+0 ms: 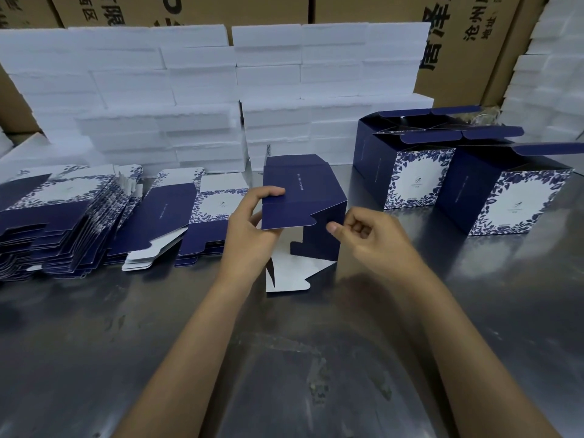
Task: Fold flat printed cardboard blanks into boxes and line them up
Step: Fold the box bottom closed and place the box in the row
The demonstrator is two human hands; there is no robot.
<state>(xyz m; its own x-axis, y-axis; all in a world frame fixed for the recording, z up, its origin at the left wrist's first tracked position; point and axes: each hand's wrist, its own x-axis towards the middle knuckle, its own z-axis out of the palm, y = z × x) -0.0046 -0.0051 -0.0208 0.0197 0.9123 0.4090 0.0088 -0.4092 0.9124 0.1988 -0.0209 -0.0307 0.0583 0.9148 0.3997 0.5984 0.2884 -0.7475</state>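
A: Half-folded box? Navy, white inside flaps.
B: Finished boxes: navy sides, white face, blue leaf border.
A: Flat blanks same print. Foam blocks white, cartons brown, table grey steel.

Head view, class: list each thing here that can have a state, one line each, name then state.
Half-folded box: part folded, bottom flaps loose, held above the table.
Left hand: grips the box's edge.
Right hand: curled, thumb against the box side.
Two finished boxes: upright, top flaps open.
Flat blanks: unfolded, stacked.
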